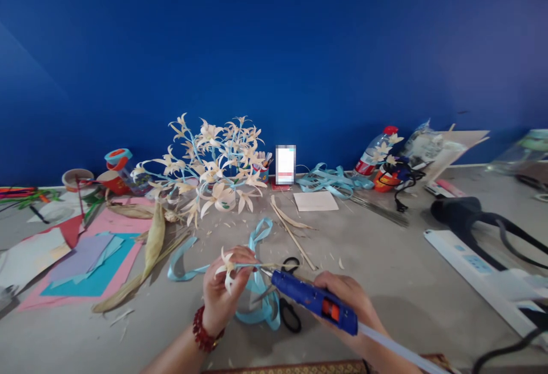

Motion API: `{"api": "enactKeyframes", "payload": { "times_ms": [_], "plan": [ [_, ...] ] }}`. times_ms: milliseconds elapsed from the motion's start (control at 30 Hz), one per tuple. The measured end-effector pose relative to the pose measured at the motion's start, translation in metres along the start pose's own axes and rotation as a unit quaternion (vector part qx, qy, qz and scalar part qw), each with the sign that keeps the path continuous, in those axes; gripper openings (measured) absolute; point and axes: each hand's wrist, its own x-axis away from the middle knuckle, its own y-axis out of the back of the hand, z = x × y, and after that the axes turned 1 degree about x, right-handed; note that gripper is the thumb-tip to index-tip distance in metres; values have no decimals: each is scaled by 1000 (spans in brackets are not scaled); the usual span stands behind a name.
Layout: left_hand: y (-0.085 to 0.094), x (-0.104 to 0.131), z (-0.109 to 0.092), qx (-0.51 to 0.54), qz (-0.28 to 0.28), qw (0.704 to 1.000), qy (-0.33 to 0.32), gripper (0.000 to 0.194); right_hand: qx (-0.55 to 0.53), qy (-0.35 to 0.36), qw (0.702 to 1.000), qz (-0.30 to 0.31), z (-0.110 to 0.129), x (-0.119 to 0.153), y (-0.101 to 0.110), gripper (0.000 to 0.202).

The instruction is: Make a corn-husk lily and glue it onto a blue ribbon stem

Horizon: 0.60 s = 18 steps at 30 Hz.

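My left hand (228, 285), with a red bead bracelet on its wrist, pinches a pale husk flower (228, 271) by its thin stem. Light blue ribbon (188, 274) trails from the stem and loops across the table. In my right hand (342, 294) is a blue hot glue gun (314, 300), a clear glue stick (394, 346) jutting from its back. Its metal nozzle points left and lies close to the stem near my left fingertips; whether they touch I cannot tell. Black-handled scissors (291, 315) lie below the gun, partly covered by ribbon.
A spray of husk flowers (218, 165) stands at the back. Paper sheets (85, 260) and dried corn husks (154, 237) lie left. Behind are a blue ribbon heap (327, 180) and a red-capped bottle (377, 151). A white power strip (475, 271) and black cables lie right.
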Motion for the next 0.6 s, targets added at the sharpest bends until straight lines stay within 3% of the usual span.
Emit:
{"api": "enactKeyframes", "payload": {
  "times_ms": [133,300,600],
  "plan": [
    [0,0,1,21,-8,1000,0,12,-6,-9,1000,12,4,-4,1,15],
    [-2,0,0,37,-21,998,46,14,-54,15,998,-12,3,-4,3,12],
    [-4,2,4,73,-9,993,93,13,-53,11,999,0,4,-6,4,15]
  ]
}}
